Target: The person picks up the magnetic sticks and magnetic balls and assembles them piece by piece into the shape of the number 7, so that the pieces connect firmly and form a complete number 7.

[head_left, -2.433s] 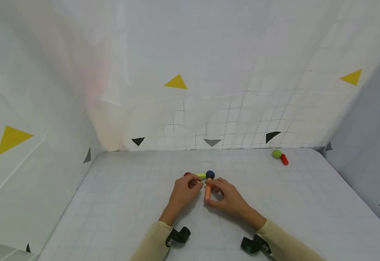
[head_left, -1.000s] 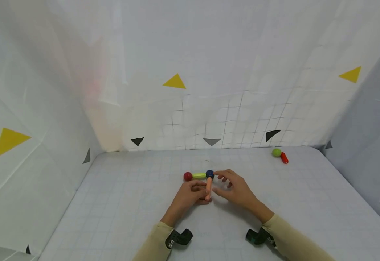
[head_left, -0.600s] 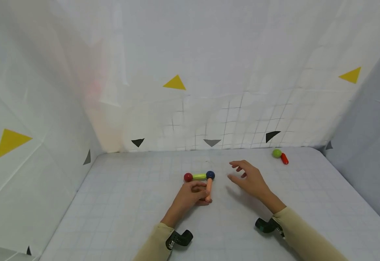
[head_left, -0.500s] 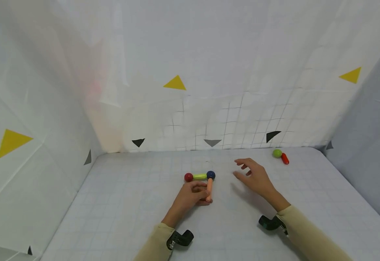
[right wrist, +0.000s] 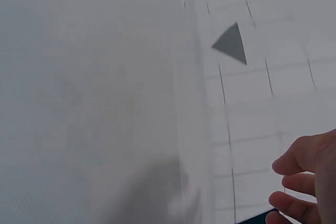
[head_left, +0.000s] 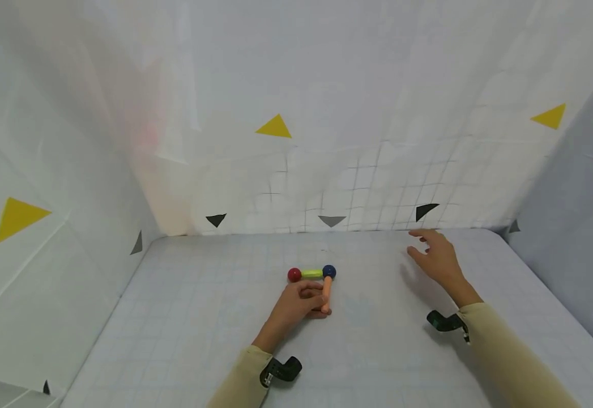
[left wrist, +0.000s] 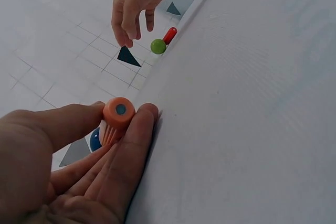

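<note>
Your left hand (head_left: 296, 303) sits low on the table (head_left: 199, 317), forearm running in from the lower left, fingers and thumb pinched round the near end of the orange rod (head_left: 326, 296); the left wrist view shows that end (left wrist: 119, 110) held between thumb and fingertips. The rod runs away from you and meets the blue ball (head_left: 329, 271), which joins a short green rod (head_left: 312, 274) and then a red ball (head_left: 294, 275), the whole row lying flat near the middle of the table. Your right hand (head_left: 439, 258) is well off to the right, stretched toward the far right corner, forearm angled up from the lower right, fingers loose and spread, holding nothing and hanging just above the surface. From the left wrist view, its fingertips (left wrist: 126, 38) point down near the green ball (left wrist: 158, 46) and the red rod (left wrist: 169, 35) touching it, right by the back wall; in the head view your hand hides both. The table wears a pale grid sheet, and white walls close it in on three sides, dotted with yellow triangles (head_left: 274, 127) and dark ones (head_left: 331, 220).
</note>
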Motion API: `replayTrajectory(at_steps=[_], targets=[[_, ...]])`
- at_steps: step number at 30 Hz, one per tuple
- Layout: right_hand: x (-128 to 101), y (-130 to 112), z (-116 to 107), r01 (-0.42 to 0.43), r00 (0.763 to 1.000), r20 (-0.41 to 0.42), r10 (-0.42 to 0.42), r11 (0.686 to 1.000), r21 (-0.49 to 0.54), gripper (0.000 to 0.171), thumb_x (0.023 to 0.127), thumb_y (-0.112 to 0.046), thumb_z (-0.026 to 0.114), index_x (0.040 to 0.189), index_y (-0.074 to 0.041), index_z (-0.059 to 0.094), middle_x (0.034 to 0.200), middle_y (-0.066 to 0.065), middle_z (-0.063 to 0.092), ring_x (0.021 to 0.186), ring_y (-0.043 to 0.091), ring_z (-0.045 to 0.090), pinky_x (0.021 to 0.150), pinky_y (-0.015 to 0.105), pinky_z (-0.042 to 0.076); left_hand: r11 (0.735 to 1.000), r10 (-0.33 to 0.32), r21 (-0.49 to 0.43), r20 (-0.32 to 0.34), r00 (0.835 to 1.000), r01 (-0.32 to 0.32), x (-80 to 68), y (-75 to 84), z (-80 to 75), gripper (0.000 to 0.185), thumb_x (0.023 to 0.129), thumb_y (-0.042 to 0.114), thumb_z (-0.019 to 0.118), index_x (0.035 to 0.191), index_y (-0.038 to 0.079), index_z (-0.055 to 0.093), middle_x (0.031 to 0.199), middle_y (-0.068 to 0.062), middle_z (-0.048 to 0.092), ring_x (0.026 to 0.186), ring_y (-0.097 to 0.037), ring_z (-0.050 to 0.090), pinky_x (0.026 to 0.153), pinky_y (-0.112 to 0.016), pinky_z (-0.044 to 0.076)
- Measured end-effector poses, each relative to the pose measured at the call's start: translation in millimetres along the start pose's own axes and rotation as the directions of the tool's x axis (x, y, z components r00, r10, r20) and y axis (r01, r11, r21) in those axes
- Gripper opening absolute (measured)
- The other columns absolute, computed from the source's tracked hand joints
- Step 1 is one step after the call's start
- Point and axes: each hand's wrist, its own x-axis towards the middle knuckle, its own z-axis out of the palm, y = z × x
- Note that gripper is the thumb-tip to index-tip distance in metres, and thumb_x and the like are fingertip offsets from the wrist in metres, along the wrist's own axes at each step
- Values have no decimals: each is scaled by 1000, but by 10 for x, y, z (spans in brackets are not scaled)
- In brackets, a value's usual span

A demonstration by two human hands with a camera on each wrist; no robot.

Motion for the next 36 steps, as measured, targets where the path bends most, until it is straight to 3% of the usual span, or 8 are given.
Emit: replayTrajectory(at_steps=[4,9,15,17,24,36], targets=[[54,147,-97,-40,999,-5,40,999,-20,39,86,-11,62,123,-1,56,119,24,53,97,41,51,73,54,43,1000,14,-6,12,1000,-14,-4,10,-4,40,83,20,72,117,4,59,97,-5,66,80,-20,67,80,-31,50],[116,319,-191,-96,995,3,97,994,-46,40,85,-7,60,123,2,55,120,28,50,105,46,45,83,61,35,999,14,-41,17,1000,-13,-8,19,-9,40,83,17,71,117,2,58,97,-7,66,77,-23,68,77,-31,51],[144,505,-238,-186,979,61,192,977,-101,45,86,-7,56,129,4,48,123,32,46,108,49,41,86,65,32,999,12,-30,14,1000,-11,-15,21,-18,41,84,18,71,118,2,57,98,-7,66,79,-22,68,79,-31,51],[145,589,-229,-209,972,85,219,972,-109,48,86,-7,56,132,4,46,124,32,45,109,50,40,87,65,31,1000,8,-23,13,1000,-7,-49,78,-11,40,85,16,70,119,0,57,97,-8,66,80,-22,68,79,-31,50],[162,806,-206,-257,946,167,278,957,-137,51,88,-8,53,136,4,40,126,34,43,109,51,39,84,64,34,997,-22,-69,5,1000,22,4,-15,1,38,82,19,73,115,5,60,96,-7,66,78,-23,68,73,-32,53],[166,924,-205,-287,915,241,322,943,-172,50,86,-10,53,131,9,42,118,33,47,100,45,47,77,57,42,998,-21,-62,8,1000,22,-11,6,-1,39,83,19,72,116,4,59,96,-7,66,78,-23,68,74,-31,52]])
